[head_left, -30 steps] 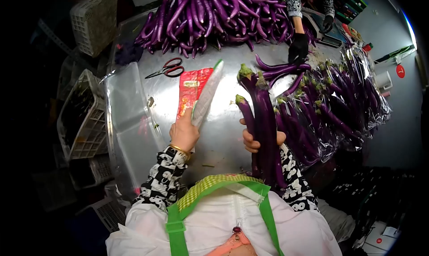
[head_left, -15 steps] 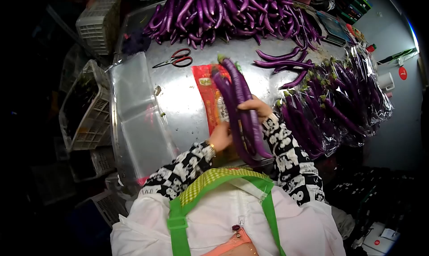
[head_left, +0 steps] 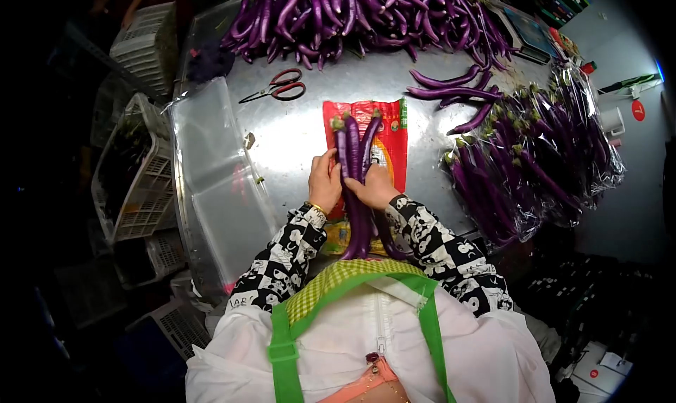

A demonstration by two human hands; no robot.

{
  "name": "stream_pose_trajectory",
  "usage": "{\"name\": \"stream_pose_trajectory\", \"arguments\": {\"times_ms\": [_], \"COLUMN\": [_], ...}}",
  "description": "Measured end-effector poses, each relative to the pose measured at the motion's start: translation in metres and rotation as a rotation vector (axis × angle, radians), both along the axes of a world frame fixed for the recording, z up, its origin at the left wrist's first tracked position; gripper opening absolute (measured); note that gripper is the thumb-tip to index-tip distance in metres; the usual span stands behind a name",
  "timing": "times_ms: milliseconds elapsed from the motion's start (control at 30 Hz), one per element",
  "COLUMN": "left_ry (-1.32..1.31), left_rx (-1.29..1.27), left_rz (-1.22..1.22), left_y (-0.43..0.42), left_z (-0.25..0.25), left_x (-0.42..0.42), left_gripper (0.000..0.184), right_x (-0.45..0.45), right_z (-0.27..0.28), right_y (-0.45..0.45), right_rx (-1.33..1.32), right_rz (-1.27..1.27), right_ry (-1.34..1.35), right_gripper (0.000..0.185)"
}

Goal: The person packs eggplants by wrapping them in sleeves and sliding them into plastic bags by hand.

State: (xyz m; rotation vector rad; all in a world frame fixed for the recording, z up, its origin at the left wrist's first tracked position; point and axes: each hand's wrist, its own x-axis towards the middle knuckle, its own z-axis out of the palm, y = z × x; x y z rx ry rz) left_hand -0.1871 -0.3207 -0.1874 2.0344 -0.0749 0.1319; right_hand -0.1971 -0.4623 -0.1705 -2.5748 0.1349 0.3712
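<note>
Long purple eggplants (head_left: 354, 142) lie side by side over a red printed plastic bag (head_left: 394, 149), stems pointing away from me; three stem ends show. My left hand (head_left: 324, 183) presses around their left side, fingers curled against the outermost one. From the right, my right hand (head_left: 372, 187) grips the bunch, its thumb laid across the front and its other fingers partly hidden behind. The lower ends of the eggplants reach the table edge by my apron (head_left: 331, 290).
A large eggplant heap (head_left: 338, 16) covers the far side. Red-handled scissors (head_left: 278, 88) lie left of centre. Clear plastic bags (head_left: 222, 171) are spread at left, beside crates (head_left: 144, 199). Loose eggplants (head_left: 451, 92) and bagged eggplants (head_left: 521, 164) lie at right.
The eggplants have come down from a raised, tilted position onto the red bag, now lined up lengthwise. My left hand has moved up from below to their left side; my right hand has shifted left.
</note>
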Motion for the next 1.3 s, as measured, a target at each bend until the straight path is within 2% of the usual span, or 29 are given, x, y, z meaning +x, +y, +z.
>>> {"name": "stream_pose_trajectory", "arguments": {"times_ms": [33,133,167,233,267,333,367,400,467,500,533,600,667,700,733,767,800,867,900,933,967,1033,1067,1133,1167,1200,1267,1300], "left_ry": [-0.002,-0.031,0.061,0.164,0.176,0.135,0.113,0.031,-0.038,-0.149,-0.127,-0.167,-0.003,0.160,0.181,0.422,0.664,0.528,0.430,-0.097,0.067,0.054,0.051,-0.224,-0.329,-0.335,-0.230,-0.369], "left_rx": [-0.016,-0.010,-0.030,-0.080,-0.078,-0.289,-0.278,-0.308,-0.177,-0.167,-0.151,-0.143,-0.295,-0.417,-0.295,-0.325,-0.355,-0.277,-0.146,0.214,0.217,0.362,0.361,0.555,0.540,0.540,0.109,0.072], "left_rz": [0.012,0.088,0.110,0.140,0.137,0.157,0.141,0.148,0.077,0.024,-0.037,-0.100,-0.142,-0.157,-0.204,-0.261,-0.317,-0.434,-0.434,-0.364,-0.273,-0.068,-0.066,-0.048,-0.118,-0.113,-0.426,-0.368], "left_y": [-0.004,-0.005,-0.003,-0.005,-0.008,-0.020,-0.028,-0.039,-0.048,-0.046,-0.047,-0.052,-0.059,-0.061,-0.058,-0.052,-0.040,-0.002,0.022,0.043,0.060,0.073,0.072,0.071,0.068,0.065,0.054,0.040], "left_z": [0.002,-0.020,-0.023,-0.022,-0.025,-0.029,-0.023,-0.002,0.026,0.033,0.060,0.090,0.093,0.090,0.055,0.035,0.026,0.036,0.030,0.018,0.006,0.012,0.021,0.037,0.029,0.022,0.013,0.032], "left_x": [0.002,-0.002,-0.007,-0.012,-0.014,-0.012,-0.011,-0.013,-0.013,-0.012,-0.022,-0.044,-0.070,-0.082,-0.093,-0.104,-0.112,-0.109,-0.105,-0.101,-0.098,-0.075,-0.064,-0.042,-0.032,-0.029,-0.022,-0.024], "left_gripper": [0.033,0.035,0.036,0.035,0.035,0.031,0.027,0.025,0.022,0.019,0.018,0.016,0.014,0.014,0.021,0.027,0.034,0.055,0.074,0.082,0.086,0.086,0.086,0.087,0.062,0.062,0.034,0.027], "right_x": [-0.001,-0.013,-0.018,-0.032,-0.037,-0.035,-0.030,-0.023,-0.004,0.001,0.006,0.010,0.010,0.001,-0.013,-0.029,-0.052,-0.077,-0.077,-0.077,-0.079,-0.071,-0.061,-0.042,-0.033,-0.025,-0.012,-0.015], "right_z": [0.012,0.015,0.006,-0.017,-0.023,-0.035,-0.048,-0.017,-0.005,0.014,0.040,0.071,0.060,0.059,0.057,0.027,0.022,0.026,0.026,0.026,0.026,0.038,0.046,0.047,0.041,0.034,0.018,0.030], "right_y": [-0.009,-0.032,-0.045,-0.066,-0.068,-0.071,-0.065,-0.049,-0.048,-0.050,-0.055,-0.067,-0.075,-0.076,-0.078,-0.086,-0.089,-0.085,-0.086,-0.086,-0.085,-0.072,-0.063,-0.042,-0.030,-0.021,-0.009,-0.005], "right_rx": [-0.023,0.048,0.049,-0.245,-0.248,0.428,0.326,0.404,0.261,0.301,0.339,0.246,0.208,0.110,0.012,-0.001,0.168,0.241,0.245,0.159,0.073,0.111,0.143,0.176,0.138,0.102,0.129,0.152], "right_rz": [0.054,-0.244,-0.244,-0.486,-0.489,-0.528,-0.379,-0.359,-0.140,-0.025,0.093,0.336,0.460,0.513,0.565,0.593,0.563,0.461,0.475,0.468,0.453,0.427,0.405,0.384,0.331,0.279,0.359,0.468], "right_ry": [0.016,-0.392,-0.395,-0.436,-0.424,-0.211,-0.365,-0.292,-0.404,-0.453,-0.502,-0.479,-0.429,-0.323,-0.214,-0.167,-0.272,-0.368,-0.360,-0.343,-0.326,-0.343,-0.370,-0.346,-0.399,-0.453,-0.497,-0.570], "right_gripper": [0.077,0.067,0.067,0.054,0.054,0.042,0.029,0.022,0.017,0.015,0.014,0.016,0.022,0.025,0.028,0.029,0.027,0.024,0.024,0.024,0.025,0.025,0.026,0.027,0.025,0.024,0.023,0.024]}}
